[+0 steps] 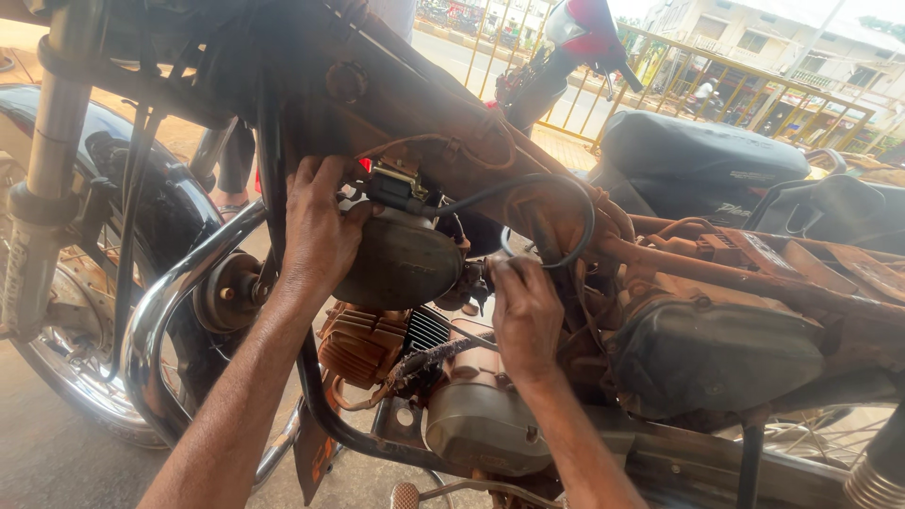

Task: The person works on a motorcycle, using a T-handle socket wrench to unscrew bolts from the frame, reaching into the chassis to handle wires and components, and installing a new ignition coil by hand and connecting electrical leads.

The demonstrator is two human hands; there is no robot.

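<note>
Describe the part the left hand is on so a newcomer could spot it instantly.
Start at the rusty frame tube of the stripped motorcycle and drop beneath it, behind the chrome crash bar. The left hand rests on a dull grey rounded cover, smooth, unlike the orange finned cylinder below.
</note>
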